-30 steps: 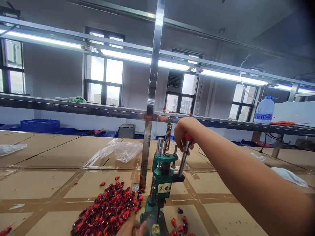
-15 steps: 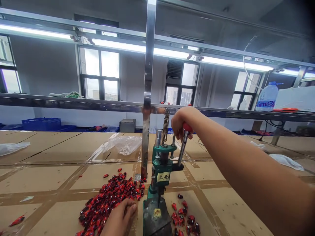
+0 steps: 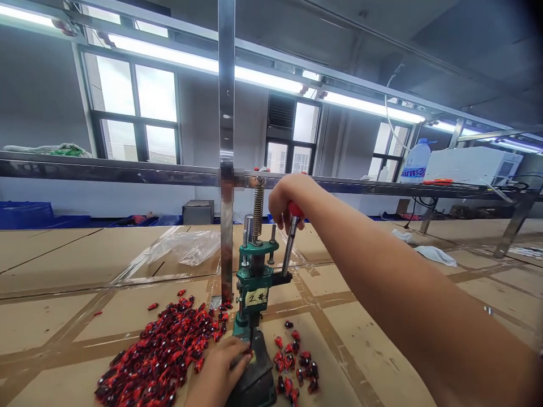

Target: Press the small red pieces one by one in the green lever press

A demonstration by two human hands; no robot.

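A green hand press [image 3: 256,277] with a tall spring and a "2#" label stands on the cardboard-covered table. My right hand [image 3: 288,200] is wrapped round the red knob [image 3: 296,210] of its lever. At the press base, my left hand [image 3: 227,362] has its fingertips pinched together beside the yellowish spot under the ram; whatever they hold is too small and hidden to make out. Left of the press lies a big heap of small red-and-black parts [image 3: 156,350]. A smaller group of the same parts [image 3: 292,362] lies to its right.
A metal post [image 3: 227,237] rises right behind the press and meets a metal rail [image 3: 169,176]. A clear plastic bag [image 3: 186,247] lies on the table behind the heap. A water jug [image 3: 416,161] stands on the rail's shelf at right.
My left hand has moved right, from the heap's edge to the press base under the ram. My right hand stays on the lever knob. The camera view has turned to the right.
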